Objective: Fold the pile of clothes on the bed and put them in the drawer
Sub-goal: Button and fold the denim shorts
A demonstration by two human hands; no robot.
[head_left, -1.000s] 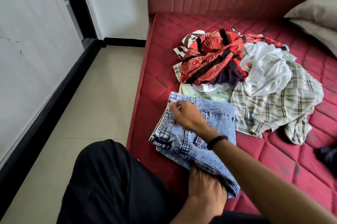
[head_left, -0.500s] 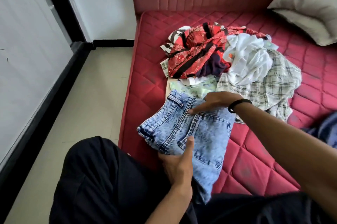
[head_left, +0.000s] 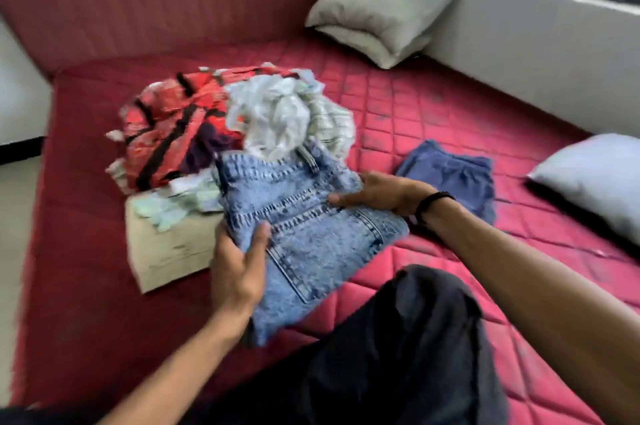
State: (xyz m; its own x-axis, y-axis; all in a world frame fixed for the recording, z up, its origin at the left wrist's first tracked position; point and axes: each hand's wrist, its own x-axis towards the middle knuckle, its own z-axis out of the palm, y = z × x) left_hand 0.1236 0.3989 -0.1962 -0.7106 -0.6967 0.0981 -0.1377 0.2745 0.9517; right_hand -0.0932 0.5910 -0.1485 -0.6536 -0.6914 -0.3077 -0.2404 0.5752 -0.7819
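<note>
We hold folded jeans [head_left: 304, 227] in 2 hands, left hand [head_left: 239, 269] gripping at 7 o'clock, right hand [head_left: 381, 194] gripping at 2 o'clock, clothes pile [head_left: 221, 127] at 11 o'clock on bed [head_left: 433, 106].

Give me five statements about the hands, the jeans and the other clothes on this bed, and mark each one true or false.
1. Both hands hold the folded light-blue acid-wash denim jeans. True: the left hand grips the near edge, the right hand the far side.
2. The right wrist wears a black band. True.
3. The jeans are already in a drawer. False: they are over the red quilted mattress; no drawer is in view.
4. The crumpled white garment lies alone by the pillows. False: it sits on the unfolded pile, beside the red-and-black patterned shirt.
5. A dark-blue garment lies on the mattress beyond the right hand. True.
</note>
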